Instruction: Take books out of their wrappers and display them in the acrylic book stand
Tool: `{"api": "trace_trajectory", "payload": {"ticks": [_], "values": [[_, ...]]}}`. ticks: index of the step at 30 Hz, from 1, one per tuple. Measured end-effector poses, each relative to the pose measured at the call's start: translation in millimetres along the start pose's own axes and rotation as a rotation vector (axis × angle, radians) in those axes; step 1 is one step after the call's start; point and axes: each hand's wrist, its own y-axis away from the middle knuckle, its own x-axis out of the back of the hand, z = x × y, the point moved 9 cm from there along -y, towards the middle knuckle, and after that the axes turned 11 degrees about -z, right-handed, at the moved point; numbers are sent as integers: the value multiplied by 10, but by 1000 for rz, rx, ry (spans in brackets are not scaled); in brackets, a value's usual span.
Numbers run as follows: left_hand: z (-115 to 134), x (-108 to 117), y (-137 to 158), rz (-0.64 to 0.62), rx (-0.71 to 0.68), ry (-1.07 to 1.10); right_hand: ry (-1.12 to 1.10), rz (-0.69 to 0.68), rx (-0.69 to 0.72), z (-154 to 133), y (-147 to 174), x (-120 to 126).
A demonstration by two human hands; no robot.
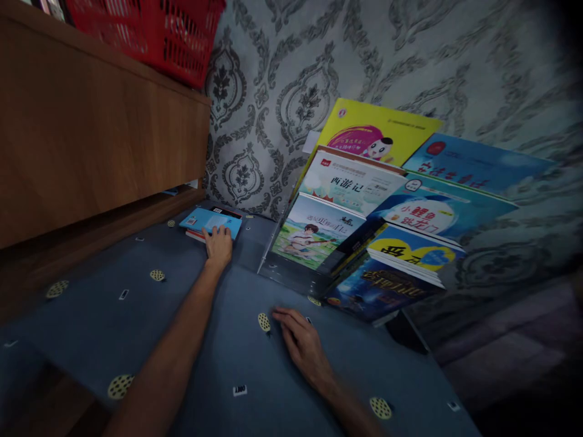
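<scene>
At the back of the table, my left hand [218, 243] reaches onto a small pile of books. Its fingers are bent over the near edge of the light-blue book [195, 219] on top; their undersides are hidden. Below that book show red and white edges of other books. My right hand [303, 346] rests on the tablecloth with its fingers stretched out, holding nothing. Beyond it stands a clear book holder [291, 274] with upright picture books, among them one with a guitar player [306, 233] and a dark-blue one [387, 288].
A wooden cabinet [104, 133] borders the table on the left, with a red plastic basket [182, 42] on top. Patterned wallpaper [310, 91] covers the wall behind. The grey-blue tablecloth [218, 340] has pineapple prints. Taller yellow [387, 121] and blue [483, 161] books lean at the back.
</scene>
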Motion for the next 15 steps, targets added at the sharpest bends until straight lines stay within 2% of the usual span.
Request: {"api": "trace_trajectory", "payload": {"ticks": [7,15], "values": [[25,63,129,-27,-40,-44,-24,-4,-10,-19,-15,7],[92,77,519,-99,-117,-144,-68,-6,-8,-13,-20,13]]}}
